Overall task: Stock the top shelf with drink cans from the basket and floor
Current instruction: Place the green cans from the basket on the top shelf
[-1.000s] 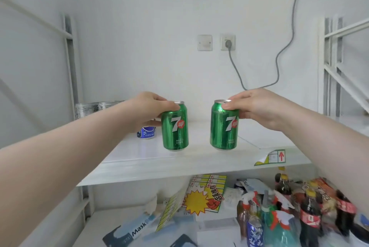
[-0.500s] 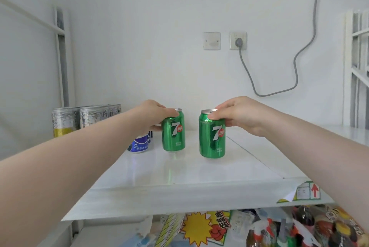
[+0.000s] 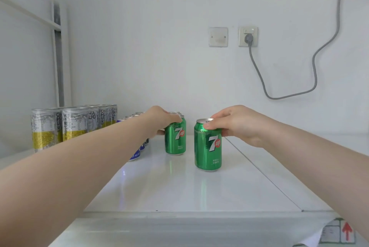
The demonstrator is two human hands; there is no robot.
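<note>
Pushed deeper, two green cans [image 3: 175, 141] [image 3: 208, 147], left hand [image 3: 159, 122], right hand [image 3: 235, 125] gripping tops

Left green 7up can [image 3: 175, 139]: upright on top shelf [image 3: 179, 190], rim gripped beneath left hand [image 3: 159, 121]. Right green 7up can [image 3: 208, 149]: upright, apart, top pinched under right hand [image 3: 235, 125].

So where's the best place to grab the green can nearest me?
Round its side wall just under the rim, coming from the right, as the right hand does. The nearest green can stands upright, with bare shelf on its right and the other green can on its left.
</note>
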